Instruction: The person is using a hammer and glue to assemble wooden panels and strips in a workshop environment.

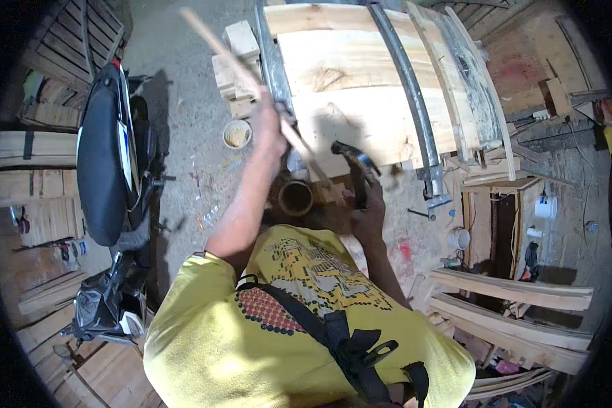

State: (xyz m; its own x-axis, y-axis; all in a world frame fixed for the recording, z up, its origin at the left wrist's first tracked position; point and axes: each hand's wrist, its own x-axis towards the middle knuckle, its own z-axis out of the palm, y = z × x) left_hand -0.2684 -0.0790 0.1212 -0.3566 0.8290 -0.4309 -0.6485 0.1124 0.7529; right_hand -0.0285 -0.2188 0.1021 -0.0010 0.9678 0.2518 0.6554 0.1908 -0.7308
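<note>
My left hand (272, 129) is closed around a long thin wooden strip (217, 46), which slants from the upper left down toward the near edge of the board panel. In my right hand (368, 207) is a claw hammer (355, 158), its dark head over the panel's near edge. The pale panel (353, 61) is made of wide boards lying side by side. A metal bar clamp (409, 85) crosses it, and another clamp bar (272, 51) runs along its left side. Below the strip's lower end stands a round dark container (296, 198).
Left of the panel are stacked wooden blocks (241, 41) and a small white tub (236, 134) with pale contents. A motorbike (105, 160) stands on the left. Planks (517, 289) lie at the lower right, and white buckets (545, 207) stand farther right.
</note>
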